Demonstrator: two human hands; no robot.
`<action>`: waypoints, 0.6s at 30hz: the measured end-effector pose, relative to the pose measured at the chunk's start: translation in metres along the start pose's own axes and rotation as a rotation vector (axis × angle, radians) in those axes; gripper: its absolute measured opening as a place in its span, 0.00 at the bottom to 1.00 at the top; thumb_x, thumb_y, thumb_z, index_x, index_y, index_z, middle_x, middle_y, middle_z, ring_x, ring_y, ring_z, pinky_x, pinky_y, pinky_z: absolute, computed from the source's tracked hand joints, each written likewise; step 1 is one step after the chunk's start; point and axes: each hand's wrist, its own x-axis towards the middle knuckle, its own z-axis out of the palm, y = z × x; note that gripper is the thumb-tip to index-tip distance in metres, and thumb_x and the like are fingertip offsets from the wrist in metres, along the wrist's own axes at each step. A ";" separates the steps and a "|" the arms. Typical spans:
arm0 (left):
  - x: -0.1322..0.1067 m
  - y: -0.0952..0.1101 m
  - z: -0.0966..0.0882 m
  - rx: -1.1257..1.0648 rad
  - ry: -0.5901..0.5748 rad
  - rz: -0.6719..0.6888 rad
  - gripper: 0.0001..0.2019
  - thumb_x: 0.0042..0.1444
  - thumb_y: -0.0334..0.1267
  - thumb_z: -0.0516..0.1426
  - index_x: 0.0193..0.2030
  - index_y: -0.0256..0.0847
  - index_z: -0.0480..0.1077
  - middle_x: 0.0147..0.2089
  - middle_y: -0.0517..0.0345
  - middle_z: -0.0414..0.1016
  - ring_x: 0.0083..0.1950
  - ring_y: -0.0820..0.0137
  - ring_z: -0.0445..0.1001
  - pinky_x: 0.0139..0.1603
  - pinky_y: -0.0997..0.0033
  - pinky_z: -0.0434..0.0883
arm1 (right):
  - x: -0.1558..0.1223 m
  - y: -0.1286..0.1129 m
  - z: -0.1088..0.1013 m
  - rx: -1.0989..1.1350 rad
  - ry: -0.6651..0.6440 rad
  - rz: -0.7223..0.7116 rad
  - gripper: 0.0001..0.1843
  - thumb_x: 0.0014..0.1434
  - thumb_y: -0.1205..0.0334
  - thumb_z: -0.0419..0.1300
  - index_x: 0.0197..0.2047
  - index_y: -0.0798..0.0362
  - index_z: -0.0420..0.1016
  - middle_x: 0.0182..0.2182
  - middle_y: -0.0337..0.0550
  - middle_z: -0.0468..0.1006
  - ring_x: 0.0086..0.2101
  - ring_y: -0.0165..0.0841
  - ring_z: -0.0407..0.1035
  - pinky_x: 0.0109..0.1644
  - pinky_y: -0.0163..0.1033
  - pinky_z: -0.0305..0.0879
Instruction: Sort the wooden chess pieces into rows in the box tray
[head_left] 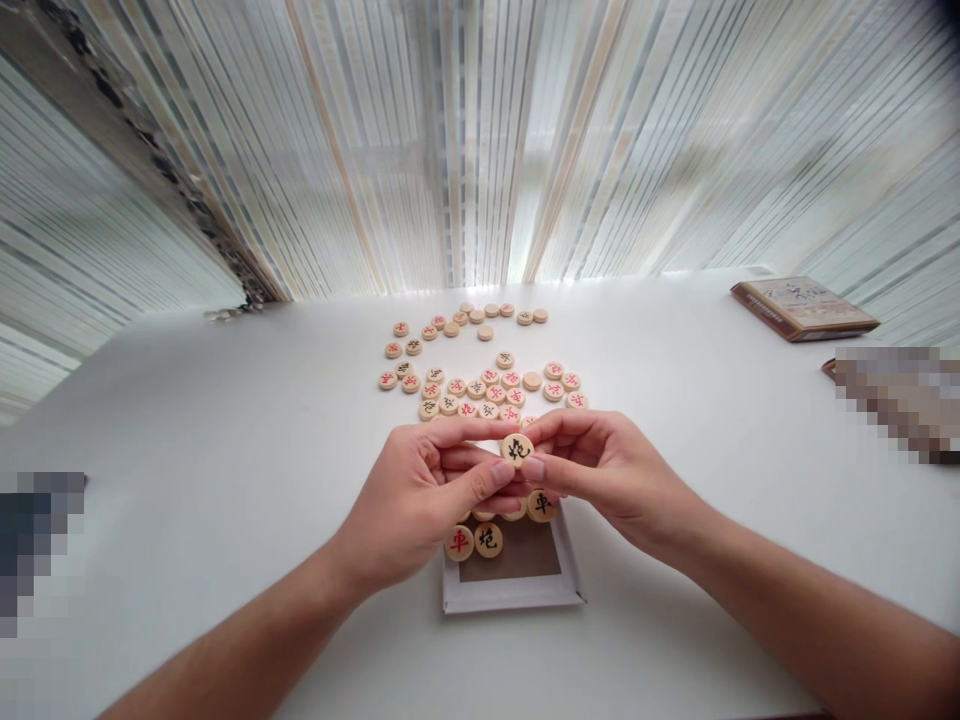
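My left hand (420, 500) and my right hand (607, 470) meet above the table and pinch one round wooden game piece (517, 449) with a black character between thumbs and fingers. Just below them lies a shallow white box tray (517, 590) with a brown floor. It holds several wooden pieces (487, 540) along its far side, partly hidden by my fingers. Beyond my hands, several loose wooden pieces (480, 385) with red or black characters lie scattered on the white table (225, 450).
A brown flat box (802, 308) lies at the table's far right edge. Blurred patches sit at the right and the near left. A striped wall rises behind the table.
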 end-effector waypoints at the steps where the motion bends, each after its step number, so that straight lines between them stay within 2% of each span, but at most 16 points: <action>1: -0.001 -0.001 0.001 0.037 0.017 0.022 0.17 0.62 0.36 0.72 0.56 0.36 0.82 0.38 0.52 0.90 0.39 0.67 0.90 0.44 0.78 0.86 | 0.000 0.000 0.001 -0.010 0.003 0.004 0.20 0.45 0.59 0.85 0.39 0.54 0.86 0.28 0.40 0.84 0.28 0.29 0.76 0.31 0.31 0.70; 6: -0.004 -0.008 0.003 0.291 0.051 0.197 0.16 0.64 0.33 0.68 0.58 0.36 0.83 0.37 0.54 0.90 0.38 0.67 0.90 0.43 0.77 0.87 | -0.002 0.000 0.002 -0.076 -0.012 0.015 0.19 0.47 0.56 0.84 0.34 0.55 0.84 0.28 0.43 0.84 0.29 0.32 0.76 0.32 0.34 0.69; 11: -0.007 -0.011 0.004 0.526 0.011 0.395 0.15 0.65 0.29 0.66 0.57 0.38 0.84 0.45 0.52 0.91 0.42 0.66 0.90 0.47 0.74 0.87 | -0.003 -0.001 0.004 -0.060 -0.003 -0.011 0.18 0.45 0.57 0.85 0.28 0.55 0.82 0.23 0.40 0.81 0.25 0.29 0.71 0.29 0.33 0.65; 14: -0.008 -0.010 0.004 0.594 0.000 0.438 0.15 0.65 0.29 0.66 0.57 0.40 0.85 0.45 0.53 0.91 0.42 0.67 0.90 0.47 0.75 0.86 | -0.005 -0.003 0.006 -0.053 -0.026 -0.037 0.17 0.48 0.57 0.84 0.27 0.55 0.83 0.20 0.37 0.77 0.23 0.26 0.66 0.28 0.32 0.61; 18: -0.007 -0.008 0.003 0.581 0.001 0.451 0.15 0.64 0.29 0.67 0.57 0.42 0.85 0.40 0.54 0.90 0.37 0.68 0.89 0.42 0.74 0.86 | -0.007 -0.005 0.004 -0.059 -0.071 -0.064 0.17 0.56 0.54 0.80 0.27 0.55 0.83 0.19 0.35 0.73 0.23 0.25 0.63 0.28 0.32 0.59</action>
